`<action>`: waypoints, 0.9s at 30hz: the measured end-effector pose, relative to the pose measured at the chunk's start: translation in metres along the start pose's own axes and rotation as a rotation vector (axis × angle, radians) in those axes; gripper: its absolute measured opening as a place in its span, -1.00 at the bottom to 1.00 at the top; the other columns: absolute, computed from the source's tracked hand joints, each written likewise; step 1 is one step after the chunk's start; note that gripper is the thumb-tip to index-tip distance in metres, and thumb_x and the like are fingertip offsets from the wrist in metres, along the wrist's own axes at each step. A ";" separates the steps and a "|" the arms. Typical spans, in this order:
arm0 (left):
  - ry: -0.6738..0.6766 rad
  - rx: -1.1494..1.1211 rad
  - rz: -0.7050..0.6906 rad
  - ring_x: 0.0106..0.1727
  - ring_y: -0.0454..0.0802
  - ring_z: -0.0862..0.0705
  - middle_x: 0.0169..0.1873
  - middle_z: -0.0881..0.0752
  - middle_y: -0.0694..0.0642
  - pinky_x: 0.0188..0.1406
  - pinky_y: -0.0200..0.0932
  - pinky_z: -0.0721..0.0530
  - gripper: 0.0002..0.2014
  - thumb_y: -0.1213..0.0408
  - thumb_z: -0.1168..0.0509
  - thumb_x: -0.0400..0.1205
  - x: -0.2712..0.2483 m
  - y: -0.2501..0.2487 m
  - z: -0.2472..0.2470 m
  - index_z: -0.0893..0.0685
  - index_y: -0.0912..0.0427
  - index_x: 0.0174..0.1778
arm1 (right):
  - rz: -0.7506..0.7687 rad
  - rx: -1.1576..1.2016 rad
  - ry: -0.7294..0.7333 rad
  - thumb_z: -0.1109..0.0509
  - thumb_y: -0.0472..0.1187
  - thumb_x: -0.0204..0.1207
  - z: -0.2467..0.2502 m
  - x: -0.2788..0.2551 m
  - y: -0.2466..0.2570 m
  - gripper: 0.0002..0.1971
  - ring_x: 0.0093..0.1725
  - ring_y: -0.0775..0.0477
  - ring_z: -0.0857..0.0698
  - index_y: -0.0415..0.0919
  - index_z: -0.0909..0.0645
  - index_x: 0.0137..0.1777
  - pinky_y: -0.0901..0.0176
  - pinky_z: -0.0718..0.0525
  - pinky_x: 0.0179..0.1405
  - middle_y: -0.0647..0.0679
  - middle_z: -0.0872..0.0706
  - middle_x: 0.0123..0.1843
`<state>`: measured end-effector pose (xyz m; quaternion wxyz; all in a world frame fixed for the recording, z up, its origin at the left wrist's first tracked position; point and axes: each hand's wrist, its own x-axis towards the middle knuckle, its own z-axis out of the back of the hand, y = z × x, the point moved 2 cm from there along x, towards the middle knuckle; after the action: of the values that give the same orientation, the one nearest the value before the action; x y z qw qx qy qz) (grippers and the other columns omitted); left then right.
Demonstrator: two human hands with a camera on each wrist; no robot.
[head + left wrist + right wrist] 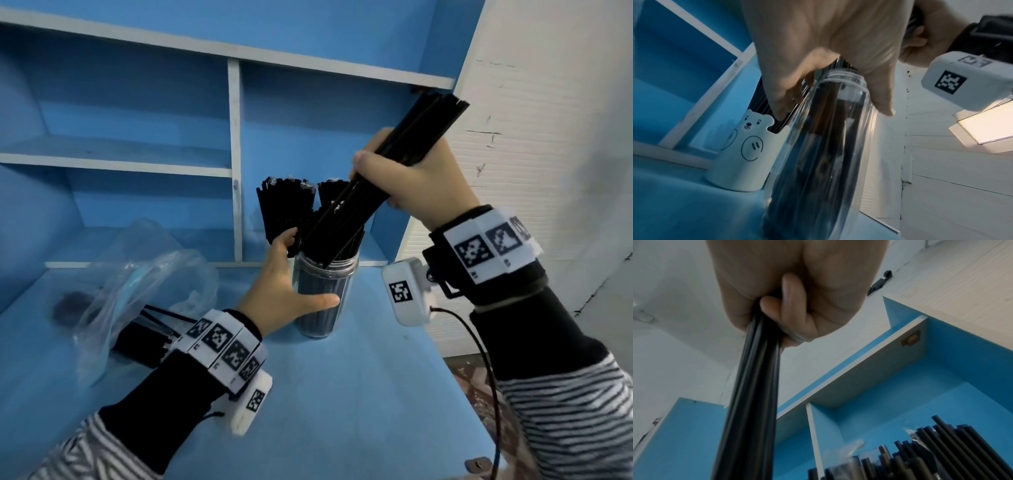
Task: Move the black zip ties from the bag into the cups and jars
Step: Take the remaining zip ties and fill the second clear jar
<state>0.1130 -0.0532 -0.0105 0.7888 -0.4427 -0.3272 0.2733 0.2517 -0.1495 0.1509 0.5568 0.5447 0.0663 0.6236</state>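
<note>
A clear jar [325,301] stands on the blue desk, partly filled with black zip ties. My left hand [277,281] holds it, thumb in front and fingers behind; the left wrist view shows that hand [828,40] spanning the jar [828,146] near its rim. My right hand [407,178] grips a slanted bundle of zip ties [346,219], whose lower end is in the jar's mouth. In the right wrist view the fingers [789,308] are curled round the bundle [754,386]. The plastic bag [144,267] lies at the left with more zip ties [144,335] inside.
Behind the jar stand two other holders packed with upright zip ties [286,205]; one is a white bear cup [748,149]. Blue shelving [234,137] backs the desk, and a white wall [548,120] is at the right. The desk's right edge [455,377] runs near my right forearm.
</note>
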 end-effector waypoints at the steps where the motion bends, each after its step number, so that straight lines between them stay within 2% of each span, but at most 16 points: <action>1: 0.013 -0.011 0.008 0.44 -0.30 -0.36 0.43 -0.36 -0.22 0.46 -0.20 -0.37 0.05 0.00 -0.68 0.22 0.005 0.000 -0.002 -0.11 -0.24 0.50 | -0.013 0.008 -0.009 -0.38 -0.39 0.53 0.001 0.003 0.000 -0.81 -0.60 0.19 -0.51 -0.46 -0.63 -0.30 0.44 -0.38 -0.62 0.00 -0.64 -0.45; 3: 0.020 -0.022 0.023 0.36 -0.31 -0.45 0.39 -0.45 -0.24 0.39 -0.24 -0.43 -0.01 0.03 -0.68 0.24 0.011 0.000 -0.007 -0.22 -0.17 0.51 | -0.047 0.017 -0.026 -0.38 -0.35 0.53 0.002 0.009 -0.004 -0.80 -0.60 0.12 -0.47 -0.32 -0.64 -0.34 0.35 -0.34 -0.66 -0.10 -0.65 -0.41; 6: 0.020 -0.004 0.030 0.27 -0.28 -0.52 0.30 -0.54 -0.24 0.32 -0.21 -0.50 -0.16 0.05 -0.66 0.26 0.015 0.000 -0.010 -0.31 -0.26 0.36 | -0.066 -0.028 -0.036 -0.37 -0.35 0.52 0.003 0.016 -0.013 -0.81 -0.62 0.15 -0.46 -0.39 -0.65 -0.31 0.36 -0.35 -0.67 -0.05 -0.63 -0.45; 9: 0.028 -0.021 0.053 0.32 -0.20 -0.54 0.29 -0.58 -0.22 0.33 -0.10 -0.56 -0.15 0.02 -0.67 0.24 0.017 0.005 -0.009 -0.36 -0.20 0.40 | -0.077 -0.081 -0.057 -0.37 -0.37 0.51 0.006 0.021 -0.025 -0.81 -0.62 0.17 -0.50 -0.51 -0.64 -0.28 0.44 -0.38 -0.64 0.01 -0.61 -0.49; 12: 0.010 -0.025 0.066 0.35 -0.16 -0.54 0.32 -0.58 -0.19 0.37 0.05 -0.59 -0.05 -0.04 -0.68 0.19 0.015 0.009 -0.009 -0.37 -0.13 0.48 | -0.087 -0.108 -0.068 -0.36 -0.38 0.50 0.011 0.025 -0.032 -0.81 -0.59 0.20 -0.52 -0.54 -0.63 -0.26 0.53 -0.39 -0.59 0.09 -0.60 -0.52; 14: -0.001 -0.027 0.060 0.33 -0.17 -0.53 0.30 -0.58 -0.20 0.38 0.04 -0.57 -0.06 0.01 -0.68 0.22 0.014 0.008 -0.010 -0.36 -0.11 0.50 | -0.098 -0.145 -0.057 -0.37 -0.36 0.48 0.011 0.027 -0.034 -0.82 -0.58 0.21 -0.53 -0.51 -0.64 -0.26 0.53 -0.40 -0.59 0.13 -0.60 -0.53; 16: -0.005 -0.030 0.057 0.33 -0.18 -0.52 0.30 -0.58 -0.21 0.39 0.04 -0.57 -0.07 0.03 -0.68 0.23 0.014 0.008 -0.010 -0.36 -0.11 0.50 | -0.119 -0.223 -0.008 -0.40 -0.29 0.46 0.005 0.028 -0.037 -0.83 -0.52 0.22 -0.55 -0.42 -0.66 -0.25 0.49 -0.45 -0.55 0.04 -0.62 -0.45; 21: -0.010 -0.011 0.066 0.32 -0.18 -0.50 0.28 -0.56 -0.21 0.39 -0.01 -0.54 -0.04 0.01 -0.68 0.22 0.013 0.007 -0.009 -0.33 -0.13 0.51 | -0.160 -0.314 0.123 -0.43 -0.17 0.48 -0.023 0.014 -0.051 -0.80 -0.27 0.11 -0.70 -0.33 -0.67 -0.21 0.24 -0.69 -0.23 -0.06 -0.71 -0.29; 23: -0.009 -0.009 0.064 0.32 -0.18 -0.49 0.27 -0.54 -0.22 0.38 -0.04 -0.54 -0.04 0.01 -0.67 0.24 0.013 0.007 -0.010 -0.31 -0.12 0.52 | -0.128 -0.280 0.109 -0.43 -0.04 0.47 -0.031 0.007 -0.057 -0.78 -0.11 0.06 -0.75 -0.22 -0.70 -0.18 0.02 -0.75 0.01 -0.04 -0.76 -0.19; 25: -0.001 -0.014 0.065 0.34 -0.16 -0.50 0.30 -0.55 -0.21 0.37 -0.03 -0.55 -0.05 0.00 -0.67 0.25 0.013 0.007 -0.010 -0.31 -0.13 0.51 | -0.072 -0.317 0.079 -0.42 0.14 0.43 -0.034 0.003 -0.062 -0.74 0.07 0.08 -0.70 -0.04 -0.72 -0.11 -0.15 -0.60 0.28 0.07 -0.77 -0.07; 27: 0.003 -0.007 0.067 0.36 -0.14 -0.51 0.34 -0.55 -0.18 0.38 0.00 -0.55 -0.05 -0.02 -0.66 0.25 0.014 0.008 -0.010 -0.31 -0.14 0.51 | -0.110 -0.360 0.122 -0.43 0.24 0.43 -0.034 -0.002 -0.062 -0.68 0.17 0.09 -0.60 0.02 -0.70 -0.02 -0.13 -0.45 0.42 0.10 -0.74 0.02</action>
<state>0.1281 -0.0446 -0.0178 0.7782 -0.4567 -0.3119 0.2977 0.2640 -0.1101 0.0940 0.6733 0.3931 0.0169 0.6260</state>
